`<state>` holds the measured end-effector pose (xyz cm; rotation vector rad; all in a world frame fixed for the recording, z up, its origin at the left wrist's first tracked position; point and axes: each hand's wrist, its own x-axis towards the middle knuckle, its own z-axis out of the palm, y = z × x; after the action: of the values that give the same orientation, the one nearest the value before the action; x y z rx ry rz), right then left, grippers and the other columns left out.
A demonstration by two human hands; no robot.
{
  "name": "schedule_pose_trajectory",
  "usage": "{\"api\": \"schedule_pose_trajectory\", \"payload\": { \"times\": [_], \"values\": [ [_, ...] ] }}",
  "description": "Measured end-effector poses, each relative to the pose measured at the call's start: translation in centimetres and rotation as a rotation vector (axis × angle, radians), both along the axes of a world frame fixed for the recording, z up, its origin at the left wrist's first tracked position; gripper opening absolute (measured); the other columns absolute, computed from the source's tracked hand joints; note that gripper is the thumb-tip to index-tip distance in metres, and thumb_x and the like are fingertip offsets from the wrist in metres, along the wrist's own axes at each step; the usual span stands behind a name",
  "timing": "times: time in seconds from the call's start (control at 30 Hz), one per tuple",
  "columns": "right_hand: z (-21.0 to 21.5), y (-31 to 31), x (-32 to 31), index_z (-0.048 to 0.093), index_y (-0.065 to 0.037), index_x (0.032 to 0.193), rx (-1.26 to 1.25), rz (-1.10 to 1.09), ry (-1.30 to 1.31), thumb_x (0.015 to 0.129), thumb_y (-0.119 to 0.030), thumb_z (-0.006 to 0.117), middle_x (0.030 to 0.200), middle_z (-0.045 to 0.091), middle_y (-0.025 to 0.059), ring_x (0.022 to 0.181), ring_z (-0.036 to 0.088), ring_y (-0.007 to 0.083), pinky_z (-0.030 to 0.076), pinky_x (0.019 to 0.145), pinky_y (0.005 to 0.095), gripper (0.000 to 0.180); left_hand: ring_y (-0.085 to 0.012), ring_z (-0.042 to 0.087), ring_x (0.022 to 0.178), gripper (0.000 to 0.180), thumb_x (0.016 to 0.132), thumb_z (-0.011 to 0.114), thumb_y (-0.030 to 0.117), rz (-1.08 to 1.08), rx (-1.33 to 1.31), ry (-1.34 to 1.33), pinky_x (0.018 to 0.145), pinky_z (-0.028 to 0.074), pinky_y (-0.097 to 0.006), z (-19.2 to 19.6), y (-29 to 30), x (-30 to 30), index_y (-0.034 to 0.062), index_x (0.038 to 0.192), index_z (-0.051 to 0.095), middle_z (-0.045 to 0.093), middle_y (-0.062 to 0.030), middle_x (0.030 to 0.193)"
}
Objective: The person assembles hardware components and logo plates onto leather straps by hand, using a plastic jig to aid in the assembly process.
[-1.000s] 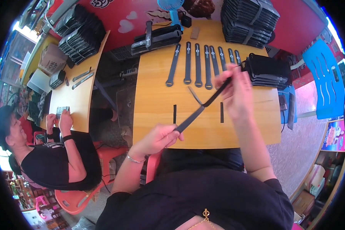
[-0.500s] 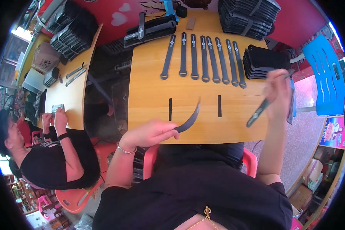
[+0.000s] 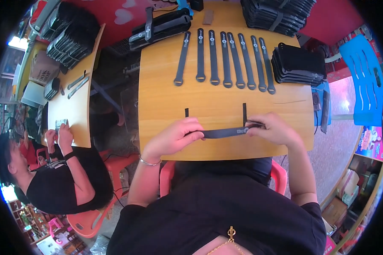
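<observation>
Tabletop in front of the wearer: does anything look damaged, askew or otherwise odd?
One thing: a thin dark line marks the bare wood table below the black stack on the right; scratch or stray thread, I cannot tell. The grey straps fan slightly, but nothing looks spilled.

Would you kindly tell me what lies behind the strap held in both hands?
Behind the strap, wooden tabletop shows, with two black strips farther back. Whatever the strap, left hand and right hand cover cannot be seen.

Workshop: worktable (image 3: 164,93), row of straps (image 3: 226,59)
</observation>
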<state>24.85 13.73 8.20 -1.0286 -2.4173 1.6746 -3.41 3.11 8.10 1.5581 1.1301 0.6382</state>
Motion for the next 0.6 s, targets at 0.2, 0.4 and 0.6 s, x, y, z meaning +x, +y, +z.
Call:
{"api": "schedule_pose_trajectory", "payload": {
  "times": [0.2,0.4,0.6],
  "values": [
    [-1.8,0.6,0.8,0.061,0.0,0.09,-0.022,-0.201,-0.006,0.085,-0.015,0.059,0.074,0.064,0.0093,0.068,0.059,0.017,0.045,0.064,0.0295,0.016,-0.0025,0.046,0.058,0.007,0.086,0.058,0.004,0.345,-0.111,-0.045,0.046,0.037,-0.018,-3.2,-0.1,0.2,0.0001,0.092,0.059,0.054,0.0012,0.076],
    [-2.0,0.8,-1.0,0.062,0.001,0.085,0.084,-0.407,-0.045,0.086,-0.016,0.06,0.073,0.064,0.0084,0.066,0.056,0.0136,0.044,0.063,0.0276,0.017,-0.0064,0.055,0.067,0.014,0.087,0.058,0.002,0.58,-0.232,-0.256,0.058,0.048,-0.019,-4.9,0.1,-1.6,0.0007,0.101,0.059,0.059,-0.0024,0.088],
    [-2.9,1.1,-2.2,0.06,0.002,0.084,0.134,-0.538,-0.056,0.084,-0.017,0.064,0.072,0.064,0.0085,0.062,0.056,0.0122,0.044,0.061,0.0269,0.019,-0.0097,0.062,0.074,0.015,0.087,0.058,0.001,0.651,-0.211,-0.208,0.063,0.051,-0.021,-5.3,0.8,-2.3,-0.0014,0.102,0.059,0.061,-0.0061,0.089]
  ]
}}
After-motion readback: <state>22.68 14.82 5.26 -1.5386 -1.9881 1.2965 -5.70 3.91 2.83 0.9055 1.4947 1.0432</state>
